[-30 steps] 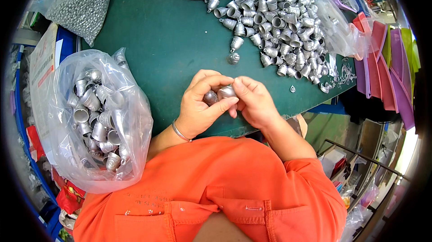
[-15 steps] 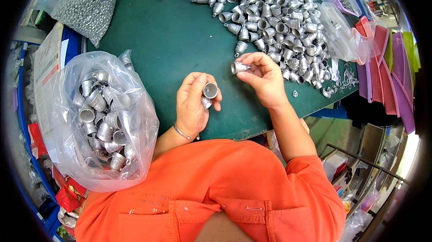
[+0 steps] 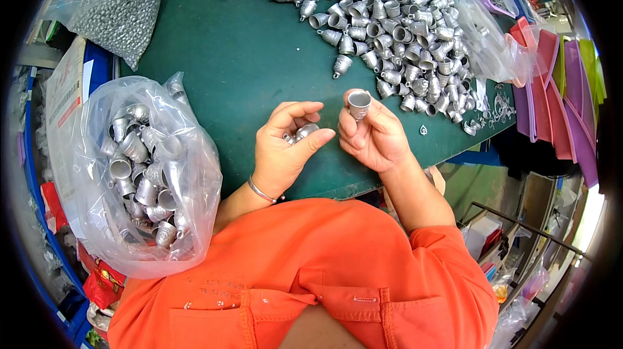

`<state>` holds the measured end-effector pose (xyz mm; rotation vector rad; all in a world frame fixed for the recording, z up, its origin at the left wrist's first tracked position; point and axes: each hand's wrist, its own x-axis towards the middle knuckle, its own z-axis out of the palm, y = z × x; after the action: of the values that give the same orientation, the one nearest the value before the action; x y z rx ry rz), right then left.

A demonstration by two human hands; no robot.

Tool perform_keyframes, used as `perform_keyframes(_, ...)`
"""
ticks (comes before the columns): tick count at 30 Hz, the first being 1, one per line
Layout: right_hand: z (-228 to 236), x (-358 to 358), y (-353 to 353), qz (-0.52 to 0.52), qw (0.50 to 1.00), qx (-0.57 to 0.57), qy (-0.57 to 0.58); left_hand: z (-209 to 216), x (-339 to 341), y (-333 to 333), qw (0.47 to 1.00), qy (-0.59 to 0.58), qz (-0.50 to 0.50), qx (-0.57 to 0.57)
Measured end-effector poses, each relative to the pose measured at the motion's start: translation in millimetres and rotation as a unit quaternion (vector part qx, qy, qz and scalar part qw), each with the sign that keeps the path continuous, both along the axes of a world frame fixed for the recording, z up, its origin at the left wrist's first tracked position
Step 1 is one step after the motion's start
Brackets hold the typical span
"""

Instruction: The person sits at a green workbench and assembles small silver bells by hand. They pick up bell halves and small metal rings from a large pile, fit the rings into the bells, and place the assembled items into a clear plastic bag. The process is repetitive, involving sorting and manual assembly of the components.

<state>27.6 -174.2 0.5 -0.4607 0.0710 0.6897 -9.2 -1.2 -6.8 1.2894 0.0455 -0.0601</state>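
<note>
Between the thumb and fingers of my right hand (image 3: 378,135) is a small silver metal bell (image 3: 359,104), its open mouth turned up. My left hand (image 3: 285,148), with a bangle on the wrist, curls around silver bells (image 3: 305,131) lying in its palm; how many is partly hidden by the fingers. The two hands are close together over the near edge of the green table (image 3: 240,57), not touching. A large heap of similar bells (image 3: 415,44) covers the table's far right part. At the left, a clear plastic bag (image 3: 201,213) stands filled with more bells (image 3: 134,148).
A bag of small grey beads (image 3: 123,12) lies at the far left. Past the heap on the right are a crumpled clear bag (image 3: 483,44), small wire-like pieces (image 3: 500,109) and upright pink and purple bins (image 3: 548,96). One small loose loop (image 3: 424,130) rests near the table edge.
My right hand has turned its bell from sideways to mouth up. The bell that stood at my left fingertips now lies in the palm, with the thumb stretched toward the right hand.
</note>
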Motion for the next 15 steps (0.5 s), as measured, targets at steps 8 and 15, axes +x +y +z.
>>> perform_keyframes(8, 16.3, -9.4, 20.9, -0.019, 0.856, -0.469, -0.216, 7.7, -1.2, -0.1, 0.992, 0.074, -0.036, -0.092)
perform_keyframes(15, 6.5, 51.2, 22.4, -0.163, 0.375, -0.755, -0.512, 3.1, -0.2, -1.9, 0.997, 0.041, 0.007, -0.066)
